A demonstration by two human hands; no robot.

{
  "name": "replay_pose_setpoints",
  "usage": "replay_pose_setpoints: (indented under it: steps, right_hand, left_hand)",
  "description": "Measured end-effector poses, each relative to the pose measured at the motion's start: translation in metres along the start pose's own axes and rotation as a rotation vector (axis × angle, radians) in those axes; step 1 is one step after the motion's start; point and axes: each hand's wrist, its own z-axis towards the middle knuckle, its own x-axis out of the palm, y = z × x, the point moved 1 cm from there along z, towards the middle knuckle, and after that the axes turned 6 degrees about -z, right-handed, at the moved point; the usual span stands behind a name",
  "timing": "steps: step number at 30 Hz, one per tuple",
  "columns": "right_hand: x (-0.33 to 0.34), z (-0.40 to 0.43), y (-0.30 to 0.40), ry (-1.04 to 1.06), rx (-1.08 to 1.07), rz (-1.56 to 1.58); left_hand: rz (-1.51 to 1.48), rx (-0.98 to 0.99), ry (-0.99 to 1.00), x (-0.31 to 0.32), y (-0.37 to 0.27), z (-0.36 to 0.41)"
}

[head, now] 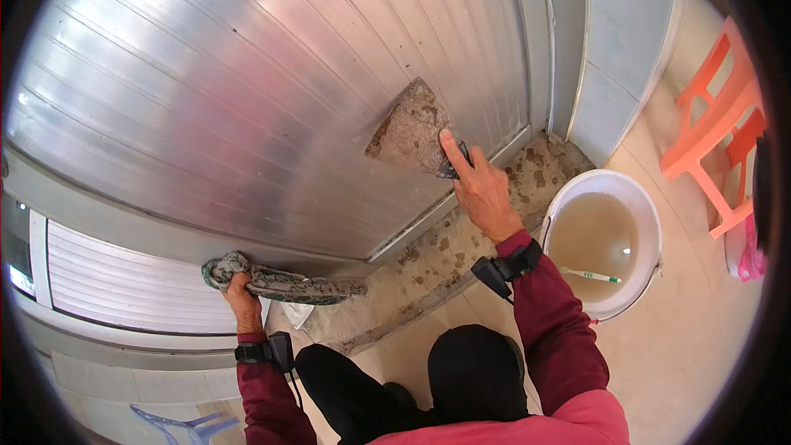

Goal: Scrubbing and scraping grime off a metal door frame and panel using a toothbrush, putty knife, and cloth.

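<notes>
My right hand (482,194) grips the dark handle of a wide, rust-stained scraper (411,130). Its index finger lies along the blade, which is against or just in front of the ribbed metal door panel (259,93); contact cannot be told for certain. At the lower left, my left hand (242,300) is closed around a bunched, patterned grey-green cloth (296,284), whose long end hangs to the right beside the door's bottom frame. To the right of my right forearm stands a white bucket (656,247) of cloudy brownish water, with a white and green toothbrush (590,274) in it.
A stained stone sill (454,247) runs along the door's bottom. An orange plastic stool (710,130) is at the right, near a pink plastic bag (751,253). Blue plastic furniture (185,425) shows at the lower left. A tiled wall (618,55) rises behind the bucket.
</notes>
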Motion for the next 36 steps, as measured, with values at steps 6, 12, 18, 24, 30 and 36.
replay_pose_setpoints:
  steps: [6,12,18,24,30,36]
  right_hand:
    - [0.005,-0.001,0.004,-0.123,-0.088,-0.019]
    - [0.014,0.002,0.003,-0.095,-0.024,-0.001]
    - [0.015,0.013,0.007,-0.148,-0.036,0.06]
    - [0.003,0.019,0.019,-0.094,0.044,0.14]
    - [0.019,0.005,0.004,-0.02,0.0,-0.029]
    - [-0.014,0.034,0.031,-0.185,0.057,0.179]
  left_hand:
    - [-0.009,0.034,0.011,0.003,-0.002,-0.005]
    - [0.028,0.051,0.007,0.005,-0.001,-0.006]
    - [0.023,0.057,0.032,0.002,0.0,-0.004]
    - [0.061,0.042,0.068,0.0,-0.007,-0.005]
    - [0.012,0.037,0.02,0.003,0.003,-0.005]
    - [-0.009,0.023,0.004,0.005,-0.005,-0.007]
